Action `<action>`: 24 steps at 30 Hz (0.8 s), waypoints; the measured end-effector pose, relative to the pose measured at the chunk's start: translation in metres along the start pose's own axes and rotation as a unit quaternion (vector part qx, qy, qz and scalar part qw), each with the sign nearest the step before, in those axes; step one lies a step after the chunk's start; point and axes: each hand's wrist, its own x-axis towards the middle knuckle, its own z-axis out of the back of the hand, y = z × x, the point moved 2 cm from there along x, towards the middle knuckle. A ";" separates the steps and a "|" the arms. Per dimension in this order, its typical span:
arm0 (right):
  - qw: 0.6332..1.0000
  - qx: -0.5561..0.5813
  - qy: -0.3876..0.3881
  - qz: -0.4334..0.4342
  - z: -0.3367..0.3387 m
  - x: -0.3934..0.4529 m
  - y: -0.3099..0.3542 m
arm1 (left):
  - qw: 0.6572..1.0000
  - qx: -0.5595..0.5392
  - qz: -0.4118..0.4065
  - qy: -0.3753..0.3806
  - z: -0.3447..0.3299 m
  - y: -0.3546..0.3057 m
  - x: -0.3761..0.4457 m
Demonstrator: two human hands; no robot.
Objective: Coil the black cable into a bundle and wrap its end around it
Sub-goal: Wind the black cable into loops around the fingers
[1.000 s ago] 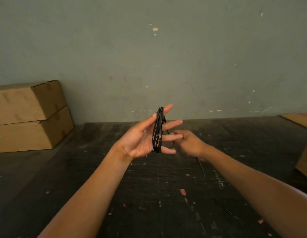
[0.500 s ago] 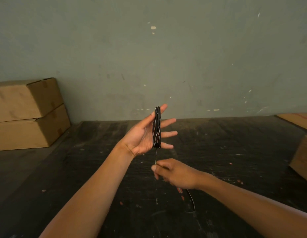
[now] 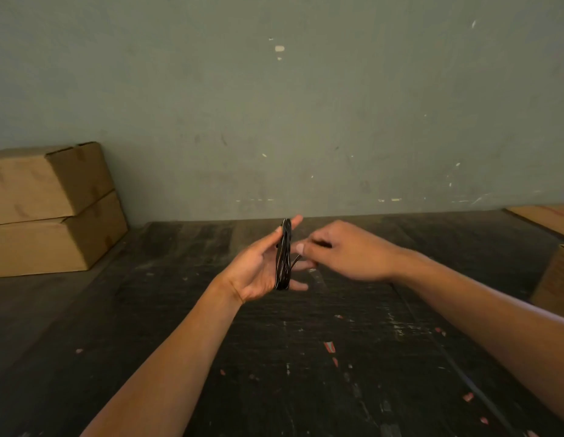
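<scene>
Looping round the straight-fingered left hand (image 3: 258, 269), the black cable (image 3: 283, 257) is pinched by the right hand (image 3: 347, 250).

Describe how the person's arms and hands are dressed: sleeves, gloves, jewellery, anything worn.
Both forearms are bare right to the picture's edge, with no sleeves in view. The left hand and right hand wear no gloves, and no rings, watch or wristband show.

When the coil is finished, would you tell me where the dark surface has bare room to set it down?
Bare room lies on the dark surface between the two forearms, and leftward toward the stacked cardboard boxes. It is crowded at centre, where the left hand carries the black cable beside the right hand; a loose strand trails lower right.
</scene>
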 end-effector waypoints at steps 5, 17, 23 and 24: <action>0.999 -0.025 -0.043 0.005 0.038 0.015 0.000 | 0.999 0.019 0.045 -0.023 0.002 0.009 -0.008; 0.996 0.044 -0.066 0.042 0.031 0.043 -0.042 | 0.987 -0.016 0.065 0.146 -0.036 0.008 -0.020; 0.981 0.183 -0.061 0.033 -0.034 0.031 -0.093 | 0.982 -0.051 0.008 0.183 -0.043 -0.002 -0.022; 0.973 0.221 -0.062 0.022 -0.048 0.027 -0.099 | 0.981 -0.058 -0.002 0.187 -0.044 -0.006 -0.022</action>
